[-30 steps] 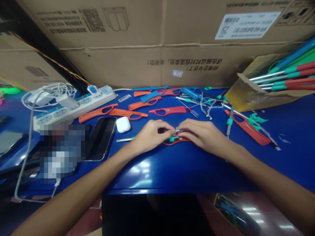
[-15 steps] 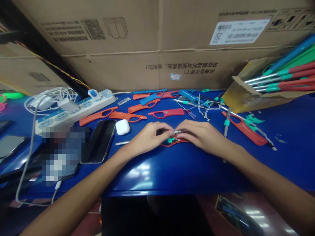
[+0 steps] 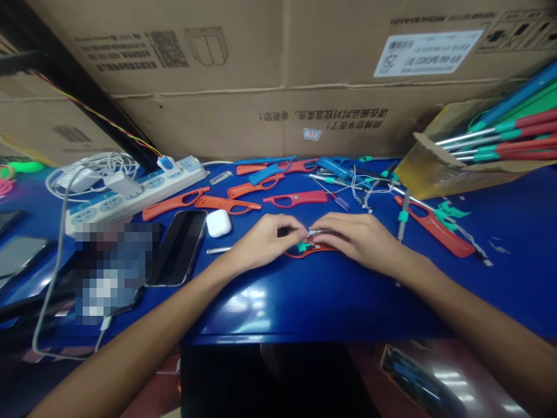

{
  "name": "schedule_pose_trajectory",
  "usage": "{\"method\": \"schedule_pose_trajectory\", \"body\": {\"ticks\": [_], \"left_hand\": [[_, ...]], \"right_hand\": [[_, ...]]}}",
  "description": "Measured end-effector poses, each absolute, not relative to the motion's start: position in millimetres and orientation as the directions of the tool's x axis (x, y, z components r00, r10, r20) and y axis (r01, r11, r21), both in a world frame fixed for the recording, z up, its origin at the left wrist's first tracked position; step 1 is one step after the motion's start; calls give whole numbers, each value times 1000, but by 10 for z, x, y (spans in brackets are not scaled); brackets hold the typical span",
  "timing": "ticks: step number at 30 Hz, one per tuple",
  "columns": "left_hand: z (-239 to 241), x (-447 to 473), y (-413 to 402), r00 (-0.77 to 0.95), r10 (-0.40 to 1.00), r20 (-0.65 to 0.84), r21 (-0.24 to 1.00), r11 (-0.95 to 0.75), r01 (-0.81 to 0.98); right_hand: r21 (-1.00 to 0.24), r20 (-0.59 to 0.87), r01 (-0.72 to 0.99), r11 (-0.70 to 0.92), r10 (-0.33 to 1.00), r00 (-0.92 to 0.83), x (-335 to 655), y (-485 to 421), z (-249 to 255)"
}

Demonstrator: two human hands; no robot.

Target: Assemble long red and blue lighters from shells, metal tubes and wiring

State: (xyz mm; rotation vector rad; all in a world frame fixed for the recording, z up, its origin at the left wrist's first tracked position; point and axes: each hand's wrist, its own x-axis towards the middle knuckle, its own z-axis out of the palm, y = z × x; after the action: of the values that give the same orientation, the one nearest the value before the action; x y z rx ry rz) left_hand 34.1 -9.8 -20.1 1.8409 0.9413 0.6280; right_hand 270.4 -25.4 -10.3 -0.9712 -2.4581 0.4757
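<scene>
My left hand (image 3: 263, 241) and my right hand (image 3: 354, 235) meet over the middle of the blue table (image 3: 313, 302). Both are closed in a pinch on a small orange handle shell (image 3: 310, 249) with a green part and a thin white wire at the fingertips. A slim metal rod (image 3: 217, 250) lies just left of my left hand. Most of the shell is hidden under my fingers.
Orange, red and blue handle shells (image 3: 243, 191) are strewn behind my hands. A phone (image 3: 178, 247), a white earbud case (image 3: 218, 222) and a power strip (image 3: 130, 194) sit to the left. A cardboard box of long lighters (image 3: 491, 145) stands at the right. Cardboard cartons (image 3: 278, 75) wall the back.
Both hands stay pinched on the same small piece. Only the view has shifted slightly.
</scene>
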Motion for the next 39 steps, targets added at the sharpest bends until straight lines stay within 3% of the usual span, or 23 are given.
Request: {"method": "schedule_pose_trajectory", "body": {"ticks": [19, 29, 36, 39], "left_hand": [[-141, 342, -108, 611, 791, 22, 898, -284, 335], [-178, 352, -96, 598, 801, 18, 908, -263, 326], [-64, 271, -112, 662, 725, 192, 687, -581, 436], [-41, 231, -116, 695, 691, 200, 604, -645, 468]], "right_hand": [[-389, 310, 588, 709, 702, -641, 2719, -217, -98], [-410, 292, 595, 691, 718, -633, 2709, -245, -100], [-361, 243, 585, 726, 679, -693, 2753, -208, -50], [-360, 212, 602, 713, 691, -691, 2753, -206, -43]]}}
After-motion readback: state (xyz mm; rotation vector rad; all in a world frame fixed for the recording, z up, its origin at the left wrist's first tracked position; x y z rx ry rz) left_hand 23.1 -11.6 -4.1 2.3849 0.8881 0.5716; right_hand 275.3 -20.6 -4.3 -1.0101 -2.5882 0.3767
